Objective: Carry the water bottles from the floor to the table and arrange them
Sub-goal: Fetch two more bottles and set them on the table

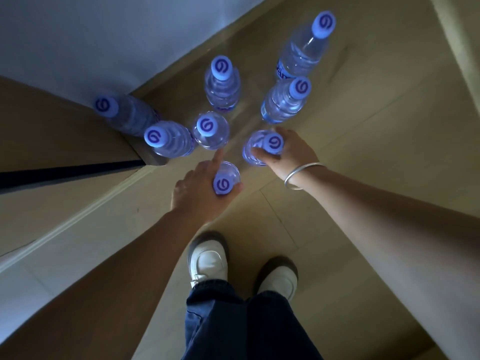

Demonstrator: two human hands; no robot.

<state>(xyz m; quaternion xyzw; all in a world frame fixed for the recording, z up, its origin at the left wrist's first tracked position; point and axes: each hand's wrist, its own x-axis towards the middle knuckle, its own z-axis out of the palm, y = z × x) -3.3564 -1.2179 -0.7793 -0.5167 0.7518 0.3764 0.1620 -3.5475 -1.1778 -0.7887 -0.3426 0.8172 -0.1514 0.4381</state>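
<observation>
Pale tan tiled floor (363, 157) under a dim light, a white wall (65, 35) up in the left corner with a brown panel (52, 126) running along beside it, and we're looking straight down on a cluster of clear plastic water bottles with lilac caps. Far left, two floor bottles (158, 139) stand tight against that panel's corner, another just beside them in the middle, one behind it, and two more off to the right rear. Now the hands: the left hand (197, 190) is wrapped round the neck of the near bottle (223, 183), index finger poking out toward its neighbour, and that stray finger is the worry, because a nudge there could topple the middle bottle into the pair behind. Over to the right, the right hand (285, 152), silver bangle (304, 175) on the wrist, is clamped on the neck of the right bottle (262, 148). Both grips sit high by the caps, so I'd say a full bottle could slip or swing on the lift. White shoes (207, 261) are planted close below; a dropped bottle lands on toes. No table in view yet, so the whole carry lies ahead.
</observation>
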